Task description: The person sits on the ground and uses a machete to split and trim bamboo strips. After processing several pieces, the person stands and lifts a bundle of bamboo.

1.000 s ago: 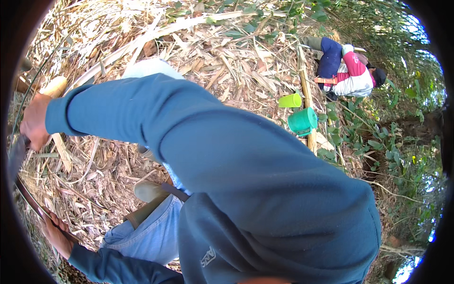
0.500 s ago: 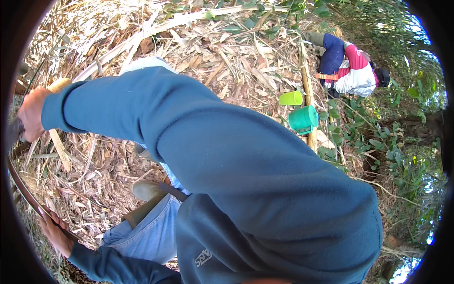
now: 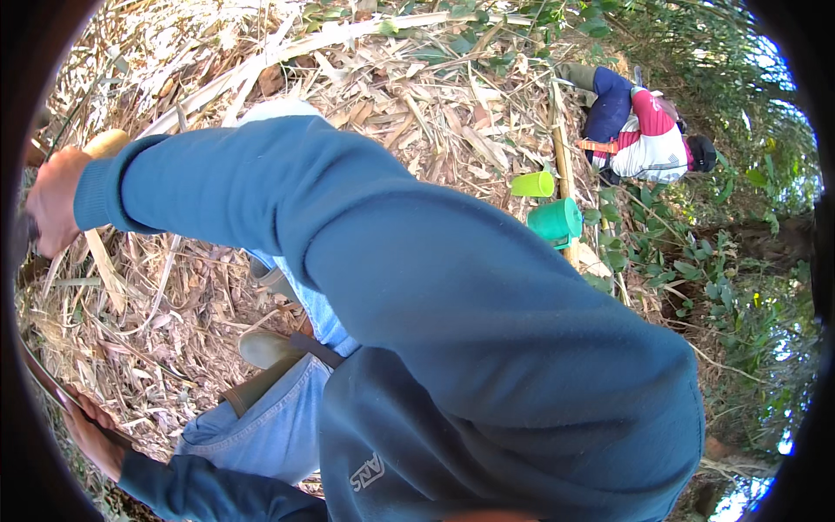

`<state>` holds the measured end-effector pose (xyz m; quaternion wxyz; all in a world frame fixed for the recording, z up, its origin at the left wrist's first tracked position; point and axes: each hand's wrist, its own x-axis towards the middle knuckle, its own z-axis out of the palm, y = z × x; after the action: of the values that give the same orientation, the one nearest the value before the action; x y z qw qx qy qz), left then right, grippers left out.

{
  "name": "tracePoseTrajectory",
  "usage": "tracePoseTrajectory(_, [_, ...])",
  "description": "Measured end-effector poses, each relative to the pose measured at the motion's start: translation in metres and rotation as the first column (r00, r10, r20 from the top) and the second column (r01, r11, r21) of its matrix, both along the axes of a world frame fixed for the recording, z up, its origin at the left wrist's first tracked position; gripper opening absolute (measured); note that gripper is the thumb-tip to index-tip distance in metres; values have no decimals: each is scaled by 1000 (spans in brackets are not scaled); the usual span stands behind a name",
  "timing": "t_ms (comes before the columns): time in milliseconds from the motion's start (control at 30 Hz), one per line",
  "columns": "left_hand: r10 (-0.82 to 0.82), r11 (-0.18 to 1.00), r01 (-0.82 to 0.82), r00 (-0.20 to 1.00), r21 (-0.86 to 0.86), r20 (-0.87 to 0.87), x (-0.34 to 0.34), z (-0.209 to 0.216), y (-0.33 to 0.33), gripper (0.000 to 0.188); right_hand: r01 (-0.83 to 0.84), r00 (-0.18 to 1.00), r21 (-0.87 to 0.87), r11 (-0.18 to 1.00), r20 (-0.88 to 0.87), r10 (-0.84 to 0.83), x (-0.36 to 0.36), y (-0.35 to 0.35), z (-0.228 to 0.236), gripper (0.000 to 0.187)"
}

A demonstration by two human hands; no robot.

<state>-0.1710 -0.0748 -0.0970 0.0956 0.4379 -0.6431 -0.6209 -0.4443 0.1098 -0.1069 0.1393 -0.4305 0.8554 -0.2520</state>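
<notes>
Over the leafy ground (image 3: 200, 296): a person in a blue sweatshirt and jeans (image 3: 261, 418) works with both hands far out at the left edge of the view
Long strip (image 3: 43, 376): thin and dark, curving down the left rim to the left hand (image 3: 91, 435) and on toward its cuff; what it is made of I cannot tell
Step in hand: by my reading, the right hand (image 3: 56, 202) works with a dark tool (image 3: 23, 233) above while the left steadies the strip; whether the two touch is lost in the dark rim
Next move: calls, I judge, for a firm left hold and a measured right one, with the left fingers kept out of the tool's way
Right arm: reaches across from the big shoulder, elbow slightly bent, wrist dropping at the cuff; the fingers look curled about the tool, mostly cut off from sight
Left arm: comes in low past the knee, palm turned toward the strip, fingers closed narrowly round it
Green jug (image 3: 554, 220): lies sideways in view beside a pole (image 3: 564, 157), a lime cup (image 3: 532, 184) near it, a co-worker (image 3: 648, 143) bent over beyond
</notes>
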Motion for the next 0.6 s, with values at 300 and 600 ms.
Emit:
tracePoseTrajectory(300, [45,990,-16,977,-141,208,-7,-21,-3,27,-364,930,-34,931,-73,361,19,-8,-17,35])
tracePoseTrajectory(600, [69,983,-49,992,-176,110,-4,-1,17,26,-467,884,0,885,-15,466,27,-2,5,39])
